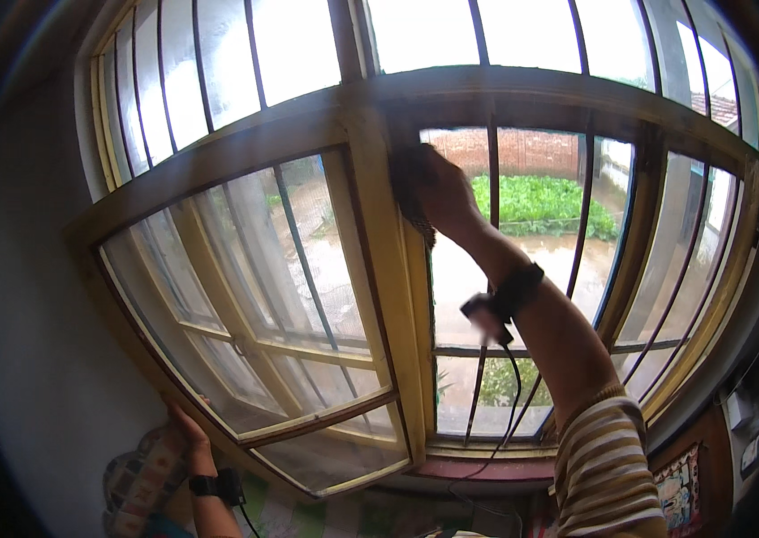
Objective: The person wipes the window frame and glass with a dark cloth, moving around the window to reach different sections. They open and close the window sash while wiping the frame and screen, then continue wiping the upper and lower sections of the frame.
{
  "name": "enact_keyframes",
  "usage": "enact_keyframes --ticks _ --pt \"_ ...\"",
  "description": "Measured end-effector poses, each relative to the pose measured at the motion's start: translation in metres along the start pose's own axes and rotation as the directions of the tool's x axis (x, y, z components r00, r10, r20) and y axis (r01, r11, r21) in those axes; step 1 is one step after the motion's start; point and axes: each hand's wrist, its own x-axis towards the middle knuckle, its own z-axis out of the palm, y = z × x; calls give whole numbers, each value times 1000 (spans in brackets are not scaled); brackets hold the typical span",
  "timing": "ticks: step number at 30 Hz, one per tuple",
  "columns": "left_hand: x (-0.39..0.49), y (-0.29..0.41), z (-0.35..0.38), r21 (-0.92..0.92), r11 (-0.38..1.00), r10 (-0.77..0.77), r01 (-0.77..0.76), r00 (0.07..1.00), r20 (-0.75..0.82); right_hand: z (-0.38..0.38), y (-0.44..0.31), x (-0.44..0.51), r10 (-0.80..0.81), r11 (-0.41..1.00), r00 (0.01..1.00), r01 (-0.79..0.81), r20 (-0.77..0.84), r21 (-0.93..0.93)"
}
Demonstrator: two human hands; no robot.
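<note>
A casement window sash [379,282] with a yellow wooden frame and glass panes stands swung inward on the left. My left hand [186,430] grips its outer edge low down, with a black wrist strap and small device below the hand. Higher up, my right hand [447,191] presses a dark, bunched cloth [412,185] against the upright wood beside the sash's hinge side. The cloth is in shadow, so its weave is hard to make out. Another black device [487,313] is strapped to my right wrist, trailing a cable [519,383].
Dark metal bars [492,168] cross the window opening just behind my right hand. A reddish sill [487,469] runs below. Patterned cushion-like fabric [141,481] lies at lower left, and a framed picture [678,484] at lower right. Outside are green plants [534,202] and a brick wall [534,151].
</note>
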Motion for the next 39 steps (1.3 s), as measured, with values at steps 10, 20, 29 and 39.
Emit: enact_keyframes --ticks 10,20,29,39 --pt "0 -24 -22 110 992 64 -58 997 -50 9 -64 110 -644 762 763 633 -59 -135" --pt "4 -31 -18 101 993 68 -66 998 -18 34 -103 88 -128 919 950 222 286 -327" --pt "0 -45 -23 31 997 70 -69 998 -10 49 -166 76 -188 916 963 243 196 -318" --pt "9 -99 -27 268 941 248 -208 960 -127 143 -192 88 -623 768 777 629 89 -122"
